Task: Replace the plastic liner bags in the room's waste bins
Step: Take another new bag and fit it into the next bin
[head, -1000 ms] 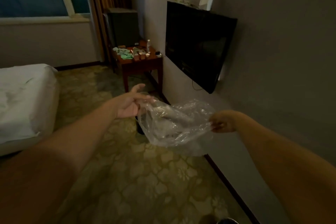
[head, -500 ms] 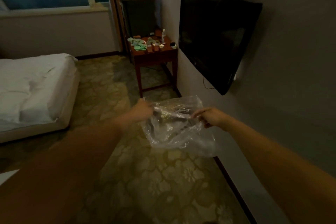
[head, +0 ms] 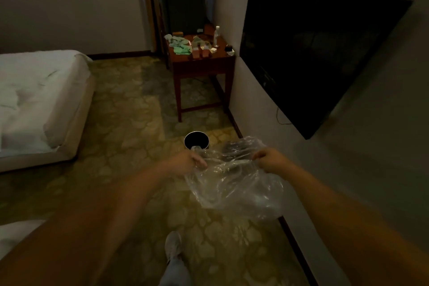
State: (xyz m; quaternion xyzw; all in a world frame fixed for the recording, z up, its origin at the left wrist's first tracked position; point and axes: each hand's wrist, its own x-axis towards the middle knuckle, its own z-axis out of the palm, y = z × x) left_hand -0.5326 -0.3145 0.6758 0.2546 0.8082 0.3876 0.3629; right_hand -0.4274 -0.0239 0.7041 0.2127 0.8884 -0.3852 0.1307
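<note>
A dim hotel room with patterned carpet (head: 130, 127) is being shown, a white bed (head: 39, 104) at the left, a wooden side table (head: 202, 65) cluttered with small items by the wall, a dark wall-mounted TV (head: 308, 53) at the right. A small round waste bin (head: 196, 140) is standing on the carpet near the wall, its dark inside apparently unlined. A clear plastic liner bag (head: 234, 183) is being held out in front of the body, just short of the bin and above floor level. Its top edge is being pinched by the left hand (head: 185, 163) and the right hand (head: 270, 161), fingers curled tight on the film, hands kept apart, likely so the mouth is being pulled open for fitting over the rim. The rest of the bag is hanging crumpled below. A shoe (head: 173, 247) is being seen at the bottom.
</note>
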